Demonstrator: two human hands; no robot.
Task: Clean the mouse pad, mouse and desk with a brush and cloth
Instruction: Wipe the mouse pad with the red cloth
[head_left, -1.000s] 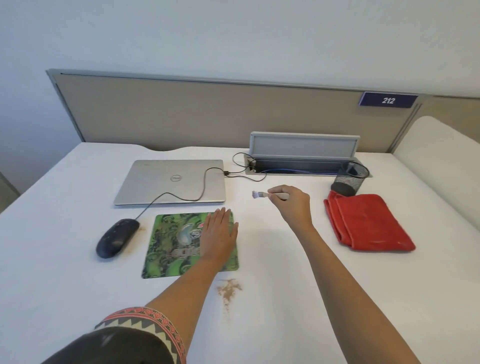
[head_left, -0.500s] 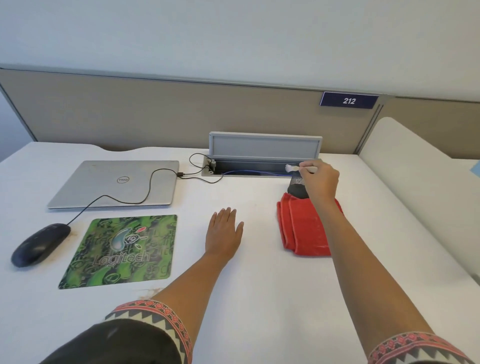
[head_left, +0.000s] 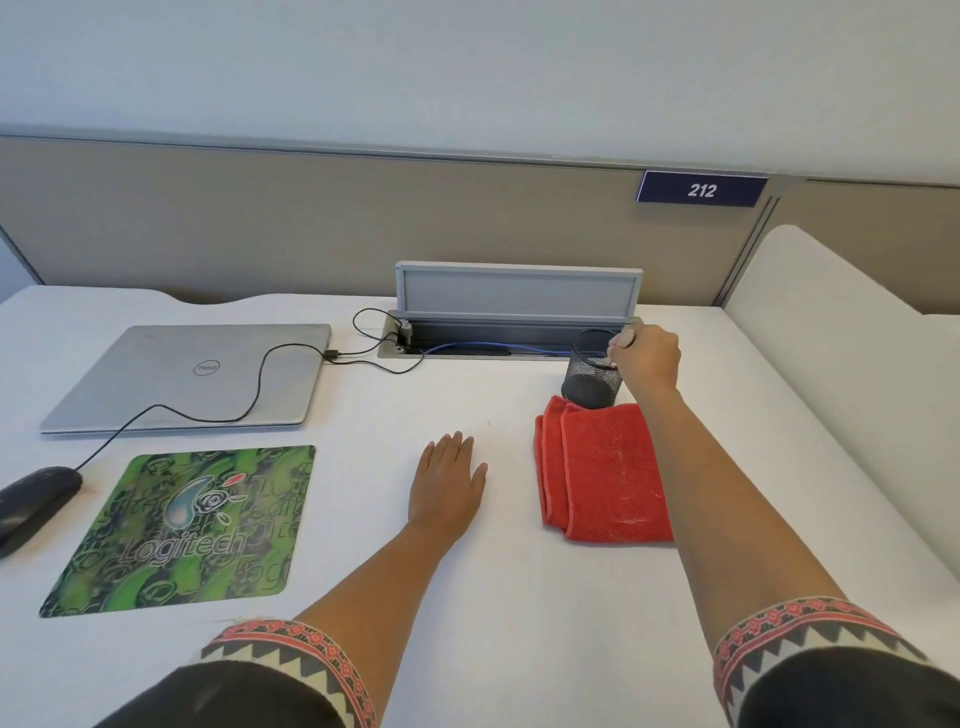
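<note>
The green Logitech mouse pad lies at the front left of the white desk. A black wired mouse sits just left of it, with faint brown dust beside it. Folded in front of a black mesh cup is a red cloth. My right hand is at the cup's rim, fingers pinched on the small brush, which points down into the cup and is mostly hidden. My left hand rests flat on the desk between pad and cloth, fingers spread, holding nothing.
A shut silver laptop lies behind the mouse pad, with the mouse cable running across it. Behind the cup is a grey cable box with its lid raised. A beige partition closes the back; a white divider bounds the right side.
My right hand carried the brush from mid-desk to the mesh cup and lowered it in. My left hand left the mouse pad and lies on bare desk.
</note>
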